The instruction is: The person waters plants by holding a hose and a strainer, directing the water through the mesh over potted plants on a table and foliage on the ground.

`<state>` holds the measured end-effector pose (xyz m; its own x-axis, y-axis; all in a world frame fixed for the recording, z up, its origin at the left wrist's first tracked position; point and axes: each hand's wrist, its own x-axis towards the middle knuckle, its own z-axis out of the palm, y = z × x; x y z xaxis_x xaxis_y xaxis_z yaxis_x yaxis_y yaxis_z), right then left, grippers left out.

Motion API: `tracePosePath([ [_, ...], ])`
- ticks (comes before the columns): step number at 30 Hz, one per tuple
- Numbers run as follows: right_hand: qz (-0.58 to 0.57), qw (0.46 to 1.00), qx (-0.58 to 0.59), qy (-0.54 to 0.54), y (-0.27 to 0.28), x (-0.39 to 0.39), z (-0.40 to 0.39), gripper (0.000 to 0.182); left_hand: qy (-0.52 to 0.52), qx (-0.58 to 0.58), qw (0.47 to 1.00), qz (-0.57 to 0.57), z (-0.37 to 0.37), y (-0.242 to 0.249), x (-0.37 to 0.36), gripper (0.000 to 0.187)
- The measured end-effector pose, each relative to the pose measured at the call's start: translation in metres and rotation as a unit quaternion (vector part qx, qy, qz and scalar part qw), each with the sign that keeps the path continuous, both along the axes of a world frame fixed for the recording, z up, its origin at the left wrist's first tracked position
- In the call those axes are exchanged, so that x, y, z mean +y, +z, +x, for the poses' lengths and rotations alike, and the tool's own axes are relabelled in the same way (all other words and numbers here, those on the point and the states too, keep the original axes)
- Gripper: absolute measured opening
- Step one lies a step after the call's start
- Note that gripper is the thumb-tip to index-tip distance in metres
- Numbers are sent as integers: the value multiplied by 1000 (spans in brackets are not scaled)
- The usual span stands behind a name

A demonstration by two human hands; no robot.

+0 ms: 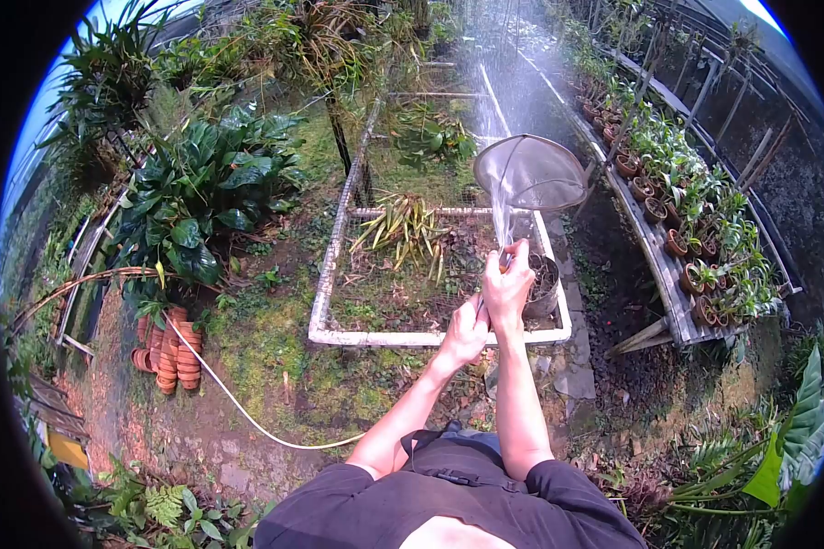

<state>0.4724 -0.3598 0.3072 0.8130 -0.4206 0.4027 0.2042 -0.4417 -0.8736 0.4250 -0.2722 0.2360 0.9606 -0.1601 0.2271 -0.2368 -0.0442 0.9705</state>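
A strong jet of water [501, 206] shoots forward and up from my right hand [508, 285], whose fingers are closed round the end of a hose. A small orange part shows by its thumb. Just behind and to the left, my left hand [467, 334] is wrapped round the hose too, though the fingers hide most of it. The pale hose [275, 435] curves over the ground on the left and disappears behind my forearm. Beyond my hands hangs a round mesh disc [533, 174], with water passing in front of it.
A white-framed mesh bench [398, 339] carries a few strappy plants [403, 233] and a dark pot [545, 288]. Rows of potted plants [677, 242] line a wooden bench on the right. Stacked terracotta pots [176, 352] and a broad-leaved plant [206, 183] stand at left.
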Motion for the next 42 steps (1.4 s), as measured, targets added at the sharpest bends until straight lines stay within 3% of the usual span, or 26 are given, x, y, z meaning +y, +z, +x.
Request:
tracePosePath([
  [12, -1, 999, -6, 45, -18, 87, -4, 19, 10, 75, 997, 9, -18, 4, 89, 31],
  [21, -12, 995, -22, 95, 0, 164, -6, 18, 85, -36, 995, -35, -23, 1, 152, 28],
  [26, -17, 993, -30, 113, -1, 192, -12, 18, 87, 8, 996, -34, -32, 2, 179, 26],
  [39, -26, 993, 8, 114, -30, 193, -20, 19, 71, 53, 995, -34, -41, -24, 182, 27],
  [42, -35, 994, 30, 100, -32, 176, -23, 19, 109, 12, 993, -37, -40, -38, 158, 27],
])
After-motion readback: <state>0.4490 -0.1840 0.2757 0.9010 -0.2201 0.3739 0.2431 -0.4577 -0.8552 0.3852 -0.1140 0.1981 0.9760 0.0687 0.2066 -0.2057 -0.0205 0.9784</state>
